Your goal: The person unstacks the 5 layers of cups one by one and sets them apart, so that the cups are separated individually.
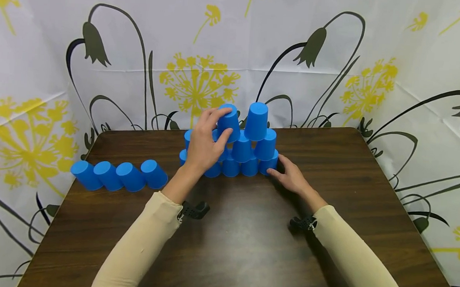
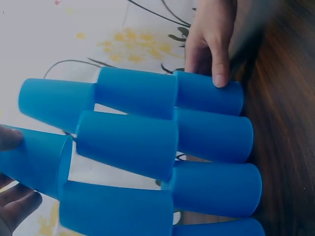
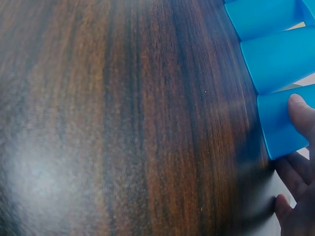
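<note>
Blue plastic cups, upside down, are stacked into a pyramid at the back middle of the table. My left hand (image 1: 203, 144) grips a cup (image 1: 231, 125) in the third row, thumb in front and fingers round its far side. Its rim sits over the second-row cups in the left wrist view. Beside it on the right stands another third-row cup (image 1: 256, 122). My right hand (image 1: 293, 178) holds the bottom row's rightmost cup (image 3: 275, 128) by its side, thumb on the front and fingers behind. The left hand hides part of the pyramid's left side.
Several more blue cups (image 1: 130, 178) stand in a row at the left of the dark wooden table (image 1: 240, 248). A flower-printed cloth (image 1: 227, 39) hangs behind the table and along its sides. Black straps (image 1: 195, 210) circle both wrists.
</note>
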Motion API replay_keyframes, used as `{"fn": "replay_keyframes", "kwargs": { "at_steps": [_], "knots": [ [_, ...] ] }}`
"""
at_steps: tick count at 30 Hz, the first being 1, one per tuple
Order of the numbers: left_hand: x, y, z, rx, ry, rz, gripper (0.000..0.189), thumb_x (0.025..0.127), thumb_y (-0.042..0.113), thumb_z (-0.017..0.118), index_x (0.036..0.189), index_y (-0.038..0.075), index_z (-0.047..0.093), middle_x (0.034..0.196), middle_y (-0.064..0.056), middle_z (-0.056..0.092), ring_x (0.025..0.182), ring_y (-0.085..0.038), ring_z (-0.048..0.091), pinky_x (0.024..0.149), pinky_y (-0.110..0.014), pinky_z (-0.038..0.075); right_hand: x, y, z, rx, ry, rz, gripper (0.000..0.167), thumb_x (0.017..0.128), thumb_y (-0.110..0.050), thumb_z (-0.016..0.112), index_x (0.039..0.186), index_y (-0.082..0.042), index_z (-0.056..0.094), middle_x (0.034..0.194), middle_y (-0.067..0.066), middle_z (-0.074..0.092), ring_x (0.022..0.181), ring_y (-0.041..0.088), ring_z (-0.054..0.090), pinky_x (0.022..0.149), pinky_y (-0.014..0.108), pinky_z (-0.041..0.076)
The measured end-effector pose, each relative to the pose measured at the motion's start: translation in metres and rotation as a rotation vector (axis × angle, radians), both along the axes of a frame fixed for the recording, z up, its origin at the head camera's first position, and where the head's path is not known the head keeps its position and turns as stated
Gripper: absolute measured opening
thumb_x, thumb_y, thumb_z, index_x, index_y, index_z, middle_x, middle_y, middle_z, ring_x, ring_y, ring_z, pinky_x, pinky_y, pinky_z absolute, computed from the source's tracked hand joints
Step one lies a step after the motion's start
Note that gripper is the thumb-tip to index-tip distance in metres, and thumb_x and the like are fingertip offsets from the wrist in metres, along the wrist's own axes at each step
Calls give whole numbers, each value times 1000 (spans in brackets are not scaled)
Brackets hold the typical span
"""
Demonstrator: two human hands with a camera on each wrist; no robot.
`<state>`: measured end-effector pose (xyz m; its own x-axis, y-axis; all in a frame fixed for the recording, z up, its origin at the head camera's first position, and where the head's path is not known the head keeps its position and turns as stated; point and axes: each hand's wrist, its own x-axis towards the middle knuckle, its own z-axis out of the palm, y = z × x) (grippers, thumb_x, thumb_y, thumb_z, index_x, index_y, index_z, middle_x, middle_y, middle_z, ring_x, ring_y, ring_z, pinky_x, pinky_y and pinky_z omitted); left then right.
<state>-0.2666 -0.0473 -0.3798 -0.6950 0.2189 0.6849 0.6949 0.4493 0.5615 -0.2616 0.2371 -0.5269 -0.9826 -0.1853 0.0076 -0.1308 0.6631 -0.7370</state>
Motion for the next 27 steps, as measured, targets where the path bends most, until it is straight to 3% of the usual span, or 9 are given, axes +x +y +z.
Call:
{"fn": "replay_keyframes", "kwargs": {
  "at_steps": [5, 10, 14, 16, 18, 21, 24, 27],
  "knots": [
    [8, -18, 7, 78, 41, -13, 45, 91, 10, 70, 134, 11, 58, 127, -14, 55, 119, -27, 57, 87, -48, 55, 0, 0, 0, 5, -4, 0, 69, 97, -37, 61, 152, -9, 32, 152, 16, 39, 139, 38, 35, 111, 60, 28],
    [22, -51, 13, 128, 64, 39, 47, 88, 5, 72, 133, 9, 58, 129, -12, 56, 118, -24, 57, 85, -50, 55, -1, 0, 0, 6, 0, 0, 69, 97, -37, 61, 152, -8, 32, 152, 17, 39, 139, 39, 35, 111, 60, 28],
    [49, -81, 24, 138, 35, 135, 48, 85, -4, 72, 131, 3, 58, 126, -18, 56, 113, -28, 59, 83, -55, 54, -1, 0, 0, 10, -3, 0, 69, 97, -37, 61, 152, -8, 32, 152, 17, 39, 140, 38, 35, 111, 60, 27],
    [64, -98, 27, 120, 10, 212, 48, 85, -5, 72, 131, 1, 58, 124, -20, 56, 111, -26, 59, 85, -50, 55, -1, 1, 0, 10, -4, 2, 69, 97, -37, 61, 152, -8, 32, 152, 17, 39, 140, 38, 34, 111, 60, 27],
    [72, -122, 19, 113, -16, 301, 50, 84, -5, 73, 132, 3, 58, 122, -19, 56, 109, -21, 60, 85, -39, 56, -1, 1, 0, 9, -2, 4, 68, 97, -37, 61, 152, -8, 32, 152, 17, 39, 140, 38, 35, 111, 60, 27],
    [81, -164, -4, 90, -84, 466, 53, 85, 4, 74, 135, 15, 58, 121, -12, 56, 106, -15, 58, 84, -22, 53, -1, 1, 0, 5, 7, 9, 67, 97, -36, 61, 151, -8, 33, 151, 17, 40, 139, 38, 36, 111, 60, 28],
    [90, -208, -29, 39, -153, 623, 55, 87, 11, 74, 138, 22, 56, 124, -11, 53, 109, -18, 56, 86, -18, 50, -2, 1, 0, 1, 11, 15, 67, 97, -35, 61, 151, -7, 33, 150, 17, 41, 139, 38, 36, 111, 59, 28],
    [101, -245, -46, -15, -181, 747, 53, 87, 13, 74, 137, 19, 56, 126, -17, 52, 111, -28, 55, 87, -11, 45, -1, 1, 1, 0, 5, 14, 67, 97, -35, 61, 151, -7, 33, 151, 18, 40, 139, 38, 36, 111, 59, 28]
  ]
}}
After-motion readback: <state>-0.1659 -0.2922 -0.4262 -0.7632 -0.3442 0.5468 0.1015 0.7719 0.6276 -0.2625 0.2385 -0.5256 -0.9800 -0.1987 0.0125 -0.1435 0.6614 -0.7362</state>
